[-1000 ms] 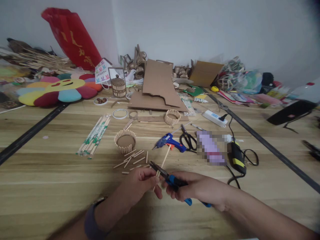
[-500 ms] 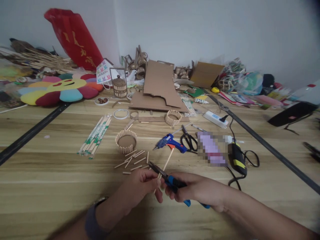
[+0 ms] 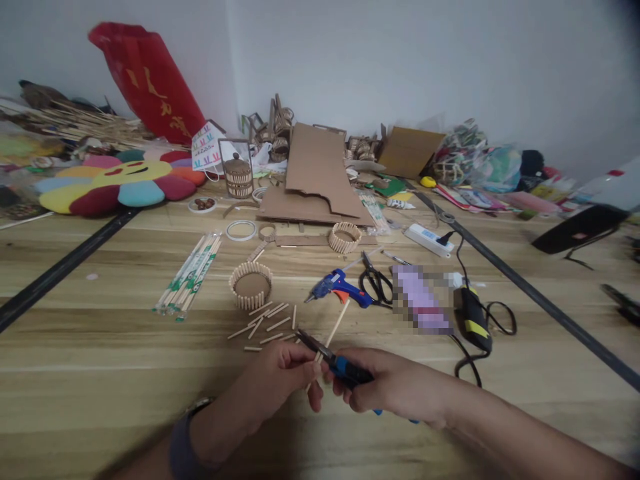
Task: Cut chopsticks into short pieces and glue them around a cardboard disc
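My left hand (image 3: 283, 379) pinches a thin wooden stick (image 3: 336, 328) that points up and away to the right. My right hand (image 3: 393, 392) grips blue-handled cutting pliers (image 3: 330, 359), whose dark jaws cross the stick close to my left fingers. Just beyond my hands lie several short cut stick pieces (image 3: 265, 323) on the wooden floor. Behind them stands a small round basket of sticks (image 3: 251, 284) with a cardboard base.
A blue glue gun (image 3: 340, 286), black scissors (image 3: 376, 280), a power strip (image 3: 429, 239) and a black-and-yellow tool with cable (image 3: 474, 317) lie to the right. Wrapped chopsticks (image 3: 190, 273), a tape ring (image 3: 241, 230), cardboard sheets (image 3: 315, 177) and a flower cushion (image 3: 117, 181) sit farther back.
Both hands stay together on the stick and pliers, shifting only slightly. The view has tilted a little.
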Available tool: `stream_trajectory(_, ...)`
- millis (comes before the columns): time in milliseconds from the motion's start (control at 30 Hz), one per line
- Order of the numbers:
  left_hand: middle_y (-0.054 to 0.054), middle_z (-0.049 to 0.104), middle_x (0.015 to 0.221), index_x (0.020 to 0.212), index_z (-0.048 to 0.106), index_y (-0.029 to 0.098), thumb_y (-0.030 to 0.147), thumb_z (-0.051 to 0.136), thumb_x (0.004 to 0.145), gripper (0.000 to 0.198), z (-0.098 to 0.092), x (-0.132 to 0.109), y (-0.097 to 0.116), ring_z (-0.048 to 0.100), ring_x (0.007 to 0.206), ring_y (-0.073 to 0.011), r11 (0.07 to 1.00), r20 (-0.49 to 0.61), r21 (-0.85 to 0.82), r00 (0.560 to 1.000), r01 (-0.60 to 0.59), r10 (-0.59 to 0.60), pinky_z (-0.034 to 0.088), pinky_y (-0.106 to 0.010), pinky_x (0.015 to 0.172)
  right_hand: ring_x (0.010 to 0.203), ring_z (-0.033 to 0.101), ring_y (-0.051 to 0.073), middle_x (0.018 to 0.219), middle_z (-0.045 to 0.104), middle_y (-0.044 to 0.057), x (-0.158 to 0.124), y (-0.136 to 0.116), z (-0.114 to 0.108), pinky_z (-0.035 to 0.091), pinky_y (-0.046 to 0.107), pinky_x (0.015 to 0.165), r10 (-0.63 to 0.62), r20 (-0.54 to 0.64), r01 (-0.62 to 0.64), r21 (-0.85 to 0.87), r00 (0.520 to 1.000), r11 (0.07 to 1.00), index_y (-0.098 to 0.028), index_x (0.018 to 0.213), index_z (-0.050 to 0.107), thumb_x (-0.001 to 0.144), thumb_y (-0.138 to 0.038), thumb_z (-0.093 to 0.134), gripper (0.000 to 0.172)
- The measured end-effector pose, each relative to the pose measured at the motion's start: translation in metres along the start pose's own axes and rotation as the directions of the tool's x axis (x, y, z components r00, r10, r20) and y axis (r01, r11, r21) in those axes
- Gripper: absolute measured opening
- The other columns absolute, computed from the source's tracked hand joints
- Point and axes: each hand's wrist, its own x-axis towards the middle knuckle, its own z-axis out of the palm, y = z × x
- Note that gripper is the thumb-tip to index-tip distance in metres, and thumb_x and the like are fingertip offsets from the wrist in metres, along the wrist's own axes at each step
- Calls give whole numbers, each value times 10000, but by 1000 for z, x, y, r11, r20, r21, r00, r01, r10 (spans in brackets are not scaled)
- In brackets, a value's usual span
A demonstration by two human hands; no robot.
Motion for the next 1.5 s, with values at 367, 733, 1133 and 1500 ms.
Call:
stream_trajectory(367, 22, 604, 544, 724, 723, 170, 556, 637, 802, 403, 0, -2, 4, 533, 557, -132, 995, -30, 95, 999, 15, -12, 413, -258, 658, 703, 435, 149, 730, 499, -20, 2, 11, 5, 349, 268, 647, -161, -132, 115, -304, 978, 946, -202, 778, 522, 590, -148, 487, 199)
stream_trajectory(733, 14, 652, 651, 818, 692, 169, 429, 594, 801, 278, -2, 2, -3, 578, 593, -141, 982, -51, 188, 998, 37, -27, 389, -253, 625, 682, 432, 139, 708, 485, -30, 7, 17, 3, 329, 257, 620, -187, -157, 124, -340, 970, 932, -200, 749, 517, 593, -140, 484, 171)
stream_trajectory(1133, 5, 649, 648, 711, 693, 177, 416, 550, 858, 315, 4, -3, 11, 588, 584, -130, 995, 0, 97, 1000, -19, 20, 464, -256, 657, 739, 444, 137, 759, 479, -30, 3, 1, 5, 314, 256, 648, -67, 10, 67, 50, 998, 997, -198, 809, 527, 558, -210, 557, 253)
stream_trajectory(1500, 33, 555, 533, 731, 661, 188, 538, 580, 816, 369, 1, -2, 5, 552, 559, -149, 992, -63, 115, 997, 50, -43, 445, -273, 642, 693, 413, 130, 730, 469, -34, 8, 9, 8, 318, 254, 628, -191, -63, 182, -129, 980, 975, -204, 800, 525, 583, -185, 500, 219)
